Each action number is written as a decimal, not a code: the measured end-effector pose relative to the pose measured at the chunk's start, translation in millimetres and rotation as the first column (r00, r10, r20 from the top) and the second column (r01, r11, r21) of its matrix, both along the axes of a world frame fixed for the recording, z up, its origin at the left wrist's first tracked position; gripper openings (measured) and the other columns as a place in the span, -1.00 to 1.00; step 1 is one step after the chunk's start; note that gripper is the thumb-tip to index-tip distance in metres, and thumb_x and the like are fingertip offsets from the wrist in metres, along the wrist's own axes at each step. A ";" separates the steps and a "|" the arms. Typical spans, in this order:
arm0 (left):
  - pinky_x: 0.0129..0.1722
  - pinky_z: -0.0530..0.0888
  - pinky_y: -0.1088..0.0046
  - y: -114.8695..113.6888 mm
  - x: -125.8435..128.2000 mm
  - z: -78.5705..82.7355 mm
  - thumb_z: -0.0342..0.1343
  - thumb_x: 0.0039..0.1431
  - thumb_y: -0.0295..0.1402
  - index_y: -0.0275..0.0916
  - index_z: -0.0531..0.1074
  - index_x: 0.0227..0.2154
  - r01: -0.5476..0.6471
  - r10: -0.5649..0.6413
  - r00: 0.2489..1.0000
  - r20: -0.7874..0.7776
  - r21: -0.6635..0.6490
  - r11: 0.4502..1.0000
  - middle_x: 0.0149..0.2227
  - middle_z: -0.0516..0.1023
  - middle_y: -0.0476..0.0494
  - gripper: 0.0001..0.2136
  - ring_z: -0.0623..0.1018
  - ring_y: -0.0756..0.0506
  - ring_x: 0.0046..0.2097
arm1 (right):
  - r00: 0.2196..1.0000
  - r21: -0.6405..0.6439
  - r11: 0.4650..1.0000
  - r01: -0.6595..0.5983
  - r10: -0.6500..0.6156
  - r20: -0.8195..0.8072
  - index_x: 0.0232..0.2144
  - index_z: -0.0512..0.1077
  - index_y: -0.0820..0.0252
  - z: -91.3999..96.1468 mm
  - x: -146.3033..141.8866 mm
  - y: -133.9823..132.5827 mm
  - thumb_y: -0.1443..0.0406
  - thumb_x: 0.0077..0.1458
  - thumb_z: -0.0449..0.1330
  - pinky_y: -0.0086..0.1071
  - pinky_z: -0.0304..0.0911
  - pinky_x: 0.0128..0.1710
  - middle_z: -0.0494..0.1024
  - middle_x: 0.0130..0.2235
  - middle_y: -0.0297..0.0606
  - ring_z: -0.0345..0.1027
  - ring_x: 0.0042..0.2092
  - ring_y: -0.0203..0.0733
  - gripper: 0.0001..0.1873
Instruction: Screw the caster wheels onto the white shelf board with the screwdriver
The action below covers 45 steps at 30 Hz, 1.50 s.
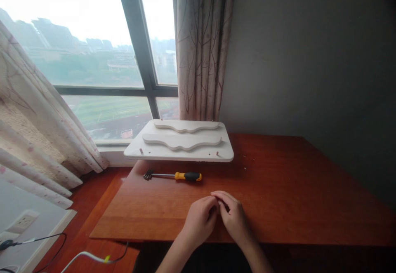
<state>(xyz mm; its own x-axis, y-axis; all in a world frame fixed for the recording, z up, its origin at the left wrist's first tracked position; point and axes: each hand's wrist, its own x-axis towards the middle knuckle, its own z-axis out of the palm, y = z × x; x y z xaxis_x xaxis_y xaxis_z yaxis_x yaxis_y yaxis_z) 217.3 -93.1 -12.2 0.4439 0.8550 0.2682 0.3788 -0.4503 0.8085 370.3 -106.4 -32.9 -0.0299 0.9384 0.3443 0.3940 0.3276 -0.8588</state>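
Note:
My left hand (pixel 201 216) and my right hand (pixel 231 214) rest together at the front edge of the wooden table, touching at the fingertips. Fingers on both are curled inward, and nothing shows between them, though the inner sides are partly hidden. Beyond them lies a screwdriver (pixel 188 176) with a yellow and black handle, its shaft pointing left. Several dark screws (pixel 148 175) are gathered at its tip. Farther back is a white board (pixel 182 156) with rounded corners. Two wavy white strips, a front one (pixel 182 142) and a rear one (pixel 186 125), stand on it, with short pegs near its corners.
The reddish-brown table (pixel 293 190) reaches to the right along a grey wall (pixel 297 58). Small white bits lie near the board, which overhangs the table's left edge. A window and curtains (pixel 201 50) are behind. At lower left are a wall socket (pixel 24 221) and cables (pixel 86 254).

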 end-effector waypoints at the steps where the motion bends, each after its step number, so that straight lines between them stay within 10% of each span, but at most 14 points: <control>1: -0.32 0.25 0.49 -0.2 -0.1 0.3 -0.04 0.05 -0.62 -0.21 0.25 -0.45 -0.002 0.002 1.000 -0.002 -0.002 1.000 -0.40 0.47 -0.06 -0.84 0.43 -0.05 -0.35 | 1.000 0.000 1.000 -0.002 0.002 0.003 -0.08 0.59 0.14 0.4 0.1 0.0 0.48 0.19 0.00 -0.27 0.39 0.06 0.64 -0.07 -0.16 0.52 -0.01 -0.11 -0.58; 45: -0.33 0.25 0.50 -0.3 0.1 1.6 -0.06 0.04 -0.63 -0.20 0.22 -0.46 -0.013 0.013 1.000 -0.008 0.014 1.000 -0.41 0.45 -0.06 -0.83 0.42 -0.06 -0.37 | 1.000 0.028 0.999 0.018 -0.018 0.016 -0.05 0.61 0.12 5.4 -0.9 -0.7 0.44 0.21 0.03 -0.23 0.45 -0.01 0.65 -0.06 -0.11 0.56 -0.08 -0.07 -0.58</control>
